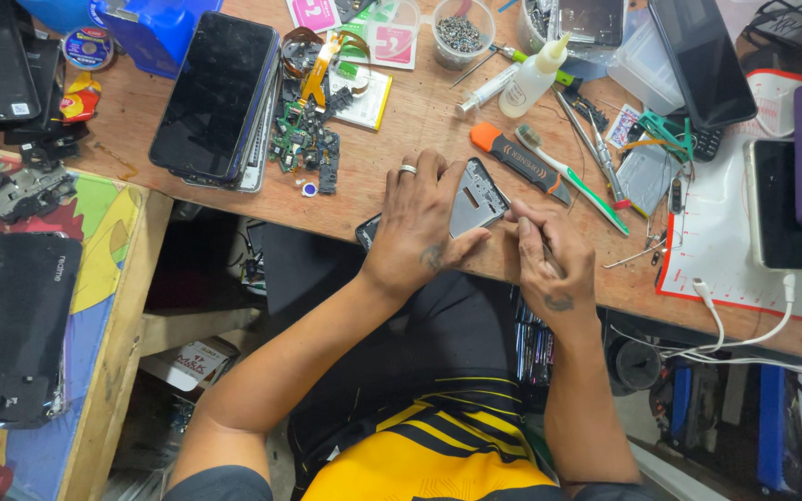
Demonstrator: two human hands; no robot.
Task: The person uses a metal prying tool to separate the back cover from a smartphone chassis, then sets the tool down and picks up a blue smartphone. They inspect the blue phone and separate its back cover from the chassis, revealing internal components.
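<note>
Yellow-and-black striped shirt fills the bottom of the view, closest to the lens, with both bare forearms reaching up from it to a scratched wooden worktop.

At the worktop's near edge lies an opened phone frame, grey and metallic inside. Left hand, a ring on one finger, lies over the frame's left side, fingers spread and pressing it down. Right hand sits at the frame's right edge, fingers pinched around a thin tool whose tip I cannot make out.

Just beyond the frame lie an orange-handled knife and a green toothbrush. Farther back stands a white squeeze bottle. Left of the frame lie loose circuit boards and a stack of dark phones. Right of the frame a red-edged mat carries more phones and a white cable.
</note>
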